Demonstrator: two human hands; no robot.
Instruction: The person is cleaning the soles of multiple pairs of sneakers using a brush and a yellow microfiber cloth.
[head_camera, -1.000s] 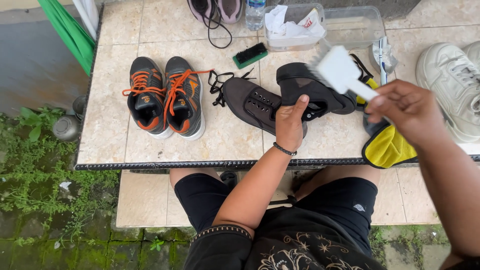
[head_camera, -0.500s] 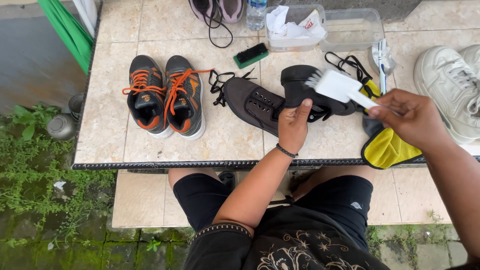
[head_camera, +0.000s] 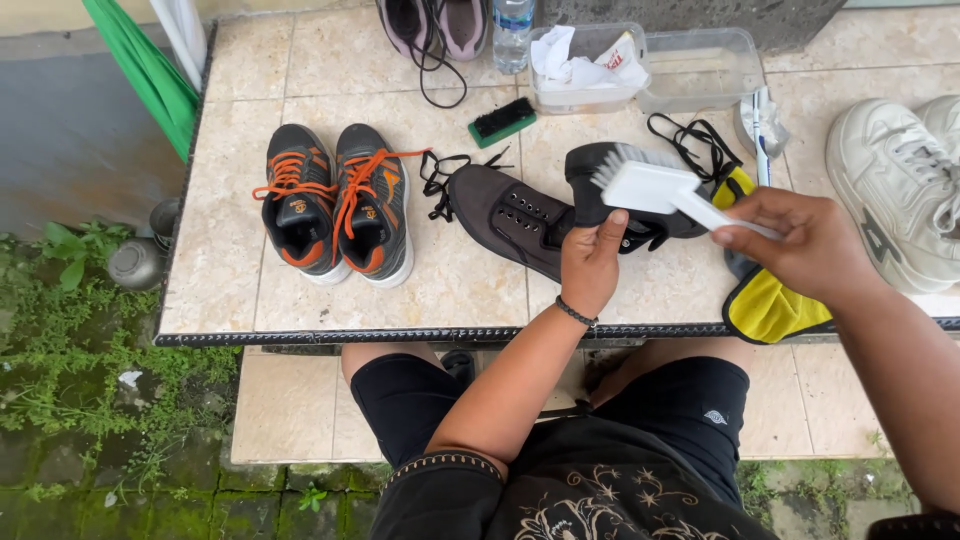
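Two hands work over a tiled table (head_camera: 230, 250). Right hand (head_camera: 805, 245) has its fingers closed around the handle of a white brush (head_camera: 650, 187), bristles up and away, held over a black shoe (head_camera: 620, 190). Left hand (head_camera: 592, 262) grips that shoe's near side, fingers curled, thumb raised beside the brush head. A second dark shoe (head_camera: 505, 215) lies just left, touching it; a yellow cloth (head_camera: 770, 310) hangs over the table edge under the right hand.

White sneaker (head_camera: 895, 190) cut off at right edge, bottle (head_camera: 511, 30) cropped at top, brush handle hidden in right hand (head_camera: 800, 245).
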